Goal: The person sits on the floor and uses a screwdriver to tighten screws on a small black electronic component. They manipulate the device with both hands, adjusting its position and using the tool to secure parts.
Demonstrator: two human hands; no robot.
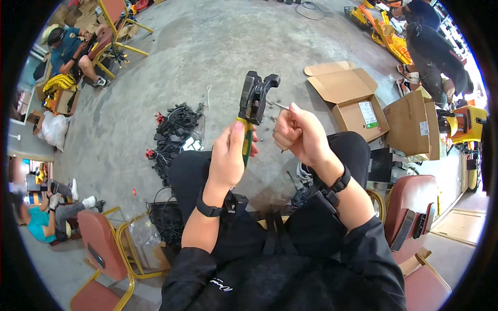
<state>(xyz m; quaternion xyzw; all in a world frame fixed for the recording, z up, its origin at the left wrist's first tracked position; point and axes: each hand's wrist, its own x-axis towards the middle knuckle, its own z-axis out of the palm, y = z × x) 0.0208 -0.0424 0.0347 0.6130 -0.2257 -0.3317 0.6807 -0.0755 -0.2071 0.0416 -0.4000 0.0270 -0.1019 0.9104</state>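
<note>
- Left hand (227, 158): near the middle of the frame, fingers closed around a yellow-and-green handle (247, 142), thumb laid along it near the top.
- Black clamp-like part (253, 101): directly above the left hand, upper middle of the frame, upright with a slight tilt; a curved arm stands out on its right side. Cannot tell whether part and handle are one piece.
- Right hand (305, 132): just right of centre, fingers curled in, thumb and forefinger pinching a thin metal rod (280, 106).
- Rod: points up and left, its tip close beside the black part; contact cannot be told.
- Black cable heap (176, 136): on the concrete floor (218, 57), left of the left hand.
- Open cardboard box (343, 85): upper right, beyond the right hand.
</note>
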